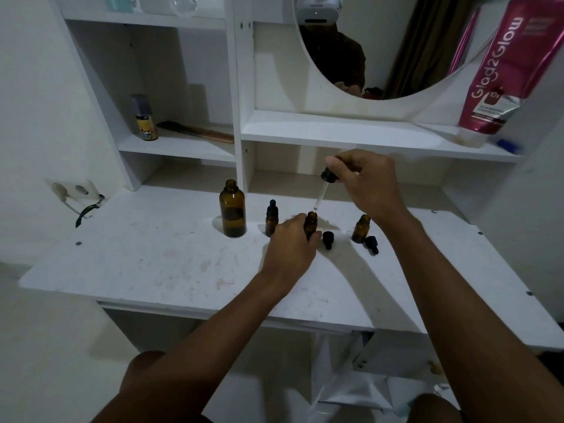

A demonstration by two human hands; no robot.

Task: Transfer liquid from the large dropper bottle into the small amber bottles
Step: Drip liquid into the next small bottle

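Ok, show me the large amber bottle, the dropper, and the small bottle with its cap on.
large amber bottle [233, 213]: head view, middle of its brown body.
dropper [321, 196]: head view, midway along its glass tube.
capped small bottle [271, 224]: head view, amber body below the black cap.

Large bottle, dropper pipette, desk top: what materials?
Large bottle: likely glass, glossy translucent amber. Dropper pipette: clear tube, glass or plastic, cannot tell; black collar looks plastic. Desk top: probably white laminated board, matte, scuffed and stained, screw heads showing.
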